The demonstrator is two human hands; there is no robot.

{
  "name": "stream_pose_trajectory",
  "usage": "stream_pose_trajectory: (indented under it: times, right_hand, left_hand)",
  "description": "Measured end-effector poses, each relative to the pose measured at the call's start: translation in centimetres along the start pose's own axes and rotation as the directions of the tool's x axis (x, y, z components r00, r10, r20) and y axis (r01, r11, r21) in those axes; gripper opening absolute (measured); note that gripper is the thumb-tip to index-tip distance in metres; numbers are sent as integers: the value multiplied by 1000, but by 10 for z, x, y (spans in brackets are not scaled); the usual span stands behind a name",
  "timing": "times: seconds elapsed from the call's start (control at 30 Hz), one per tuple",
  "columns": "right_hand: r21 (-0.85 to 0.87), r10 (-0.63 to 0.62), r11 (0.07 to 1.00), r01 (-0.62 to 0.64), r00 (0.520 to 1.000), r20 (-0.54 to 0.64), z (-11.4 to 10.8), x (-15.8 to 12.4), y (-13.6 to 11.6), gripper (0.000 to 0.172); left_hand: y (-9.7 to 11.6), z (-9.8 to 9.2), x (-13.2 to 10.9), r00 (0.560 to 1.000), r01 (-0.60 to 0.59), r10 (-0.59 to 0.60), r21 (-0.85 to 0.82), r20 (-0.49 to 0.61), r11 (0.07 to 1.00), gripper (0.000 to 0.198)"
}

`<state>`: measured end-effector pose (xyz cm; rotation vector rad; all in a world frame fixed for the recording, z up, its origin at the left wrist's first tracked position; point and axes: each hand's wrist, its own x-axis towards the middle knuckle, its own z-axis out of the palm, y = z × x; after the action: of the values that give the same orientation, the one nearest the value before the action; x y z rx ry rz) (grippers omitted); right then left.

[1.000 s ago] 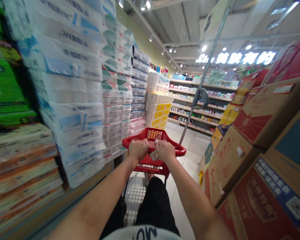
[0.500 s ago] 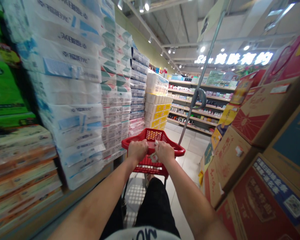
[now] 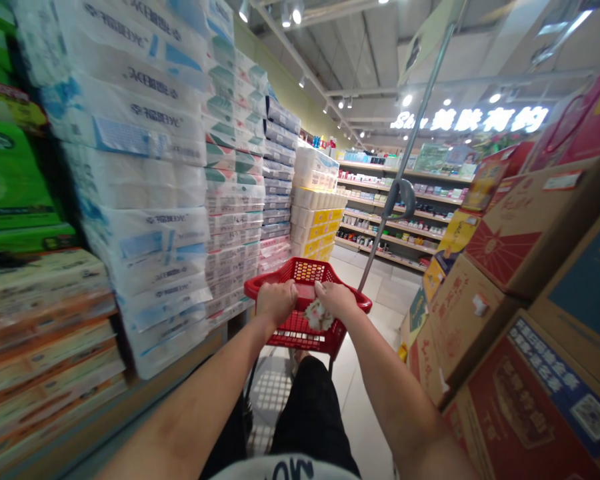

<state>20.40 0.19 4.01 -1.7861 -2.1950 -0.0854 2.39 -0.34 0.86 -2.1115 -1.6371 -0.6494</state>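
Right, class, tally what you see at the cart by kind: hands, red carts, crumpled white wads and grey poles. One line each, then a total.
hands: 2, the left hand and the right hand
red cart: 1
crumpled white wad: 1
grey pole: 1
Total: 5

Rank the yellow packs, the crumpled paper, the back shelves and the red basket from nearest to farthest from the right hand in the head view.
1. crumpled paper, held in the right hand.
2. red basket, its rim under that hand; both touch it, so these two are too close to call.
3. yellow packs, stacked ahead on the left.
4. back shelves, across the aisle's far end.
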Motion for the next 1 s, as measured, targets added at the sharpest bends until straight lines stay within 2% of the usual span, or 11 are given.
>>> stream_pose_trajectory:
  times: [0.17,0.33,0.4,0.47,0.57,0.63,0.7,0.83,0.93,1.0]
  right_hand:
    - [-105,3,994,8,994,105,-4,4,7,44]
    - [-141,19,990,-9,998,68,-1,1,5,45]
    - [-141,26,990,-26,1000,2,4,-4,4,49]
    - [-126,16,992,-30,994,-111,10,-11,4,50]
    - [-128,-55,992,17,952,-300,21,-23,3,43]
    - [-131,-66,991,21,934,-352,25,-26,1,40]
    - [-114,-6,993,-32,948,-317,24,-24,-1,41]
    - [-78,138,986,-147,984,-114,10,-10,-3,56]
    - [-72,134,988,-136,991,-25,3,-3,0,58]
    - [-84,114,990,-117,993,-36,3,-5,2,58]
  left_hand:
    - [-2,6,0,999,-11,11,13,-30,1000,39]
    - [-2,8,0,1000,-4,4,3,-26,1000,38]
    - [-2,7,1,1000,4,-4,-3,-28,1000,38]
    - [-1,6,1,1000,8,-8,-3,-29,1000,38]
    - [0,5,2,1000,9,-9,-4,-25,1000,39]
    - [0,4,1,1000,11,-12,-8,-19,1000,39]
    - [0,3,1,1000,12,-12,-13,-11,1000,39]
    - [0,3,1,1000,12,-12,-13,-10,1000,38]
    - [-2,3,0,1000,-6,6,-6,-19,1000,38]
    - [-3,4,0,1000,-15,15,-1,-23,1000,39]
